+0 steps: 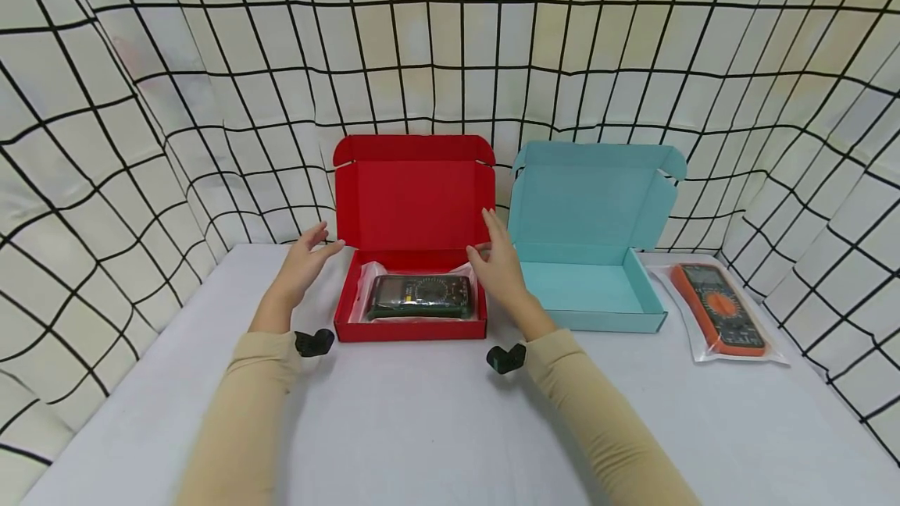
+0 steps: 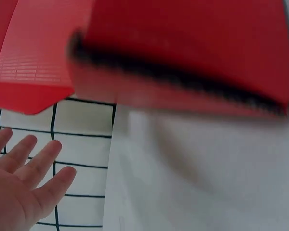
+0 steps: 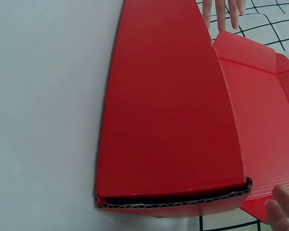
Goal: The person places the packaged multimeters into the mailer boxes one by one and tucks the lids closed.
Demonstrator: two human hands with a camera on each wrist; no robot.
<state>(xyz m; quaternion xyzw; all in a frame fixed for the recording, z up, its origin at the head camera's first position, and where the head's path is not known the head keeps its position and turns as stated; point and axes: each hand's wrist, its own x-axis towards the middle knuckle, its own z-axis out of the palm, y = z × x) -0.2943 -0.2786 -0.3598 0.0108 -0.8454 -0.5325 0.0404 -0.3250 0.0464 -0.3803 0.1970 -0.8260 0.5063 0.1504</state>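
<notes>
An opened red cardboard box (image 1: pixel 410 331) stands on the table with its lid (image 1: pixel 422 205) raised. Inside it, in clear wrapping, lies a dark green multimeter (image 1: pixel 419 297). My left hand (image 1: pixel 302 265) is beside the box's left side, fingers spread and holding nothing; the left wrist view shows those fingers apart from the red cardboard. On the other side, my right hand (image 1: pixel 501 265) is held by the right edge of the box and lid, fingers extended. Whether it touches the cardboard I cannot tell. In the right wrist view only its fingertips (image 3: pixel 281 207) show.
A light blue box (image 1: pixel 598 320) with a raised lid stands right of the red one. Farther right, an orange multimeter (image 1: pixel 720 309) lies in a clear bag. White cloth walls with black grid lines (image 1: pixel 450 61) enclose the back and sides of the white table (image 1: pixel 422 428).
</notes>
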